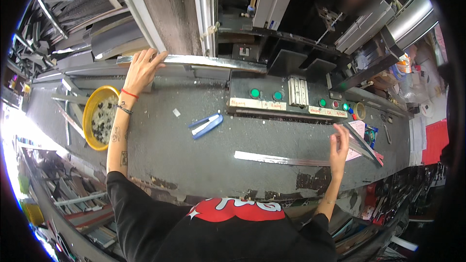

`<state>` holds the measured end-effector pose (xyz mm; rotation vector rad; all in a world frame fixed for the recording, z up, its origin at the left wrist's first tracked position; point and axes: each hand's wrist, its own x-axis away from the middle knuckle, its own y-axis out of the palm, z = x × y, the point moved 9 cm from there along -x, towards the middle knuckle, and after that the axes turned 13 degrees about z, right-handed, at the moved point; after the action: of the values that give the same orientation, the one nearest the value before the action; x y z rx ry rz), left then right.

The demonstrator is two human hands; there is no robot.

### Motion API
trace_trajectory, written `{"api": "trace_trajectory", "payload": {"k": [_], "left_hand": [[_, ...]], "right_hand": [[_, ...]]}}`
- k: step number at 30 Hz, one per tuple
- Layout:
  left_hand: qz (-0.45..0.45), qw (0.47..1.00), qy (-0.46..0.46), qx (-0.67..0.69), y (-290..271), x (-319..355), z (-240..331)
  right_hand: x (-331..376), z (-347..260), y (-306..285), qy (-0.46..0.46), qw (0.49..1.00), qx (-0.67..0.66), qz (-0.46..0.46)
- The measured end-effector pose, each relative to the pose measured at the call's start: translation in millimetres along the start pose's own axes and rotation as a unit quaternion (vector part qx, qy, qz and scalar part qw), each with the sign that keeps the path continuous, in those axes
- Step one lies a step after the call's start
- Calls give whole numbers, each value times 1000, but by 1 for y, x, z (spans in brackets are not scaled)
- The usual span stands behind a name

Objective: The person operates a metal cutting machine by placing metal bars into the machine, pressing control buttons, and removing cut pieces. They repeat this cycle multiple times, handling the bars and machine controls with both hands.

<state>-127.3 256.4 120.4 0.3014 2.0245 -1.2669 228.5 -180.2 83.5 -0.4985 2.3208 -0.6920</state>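
Note:
My left hand [141,70] reaches to the back edge of the grey bench, with its fingers bent over the left end of a long shiny metal strip [208,61]. My right hand [339,146] hovers over the bench's right side, fingers apart and holding nothing. Below it, a flat silvery strip [276,159] lies along the front of the bench, and its right end passes behind the hand. Just right of that hand, a dark metal bar [364,144] rests across pink paper sheets [358,127]. Between my arms lies a blue stapler-like tool [206,126].
A yellow basin [88,125] of small black and white pieces stands by my left forearm. A control box with green buttons [255,93] sits at the back middle. A roll of tape [359,111] is at its right end. Metal offcuts [68,111] lie far left.

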Motion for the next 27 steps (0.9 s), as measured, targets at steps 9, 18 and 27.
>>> {"api": "trace_trajectory", "payload": {"k": [9,18,27], "left_hand": [[28,998,-14,60,53,-31,-13],[-37,984,-103,140,50,-25,3],[-200,960,-70,182,51,-61,33]], "right_hand": [[-5,-36,25,26,997,35,-70],[-25,-80,80,-16,988,-35,-150],[-13,-186,190,-181,934,-212,-222]]}}
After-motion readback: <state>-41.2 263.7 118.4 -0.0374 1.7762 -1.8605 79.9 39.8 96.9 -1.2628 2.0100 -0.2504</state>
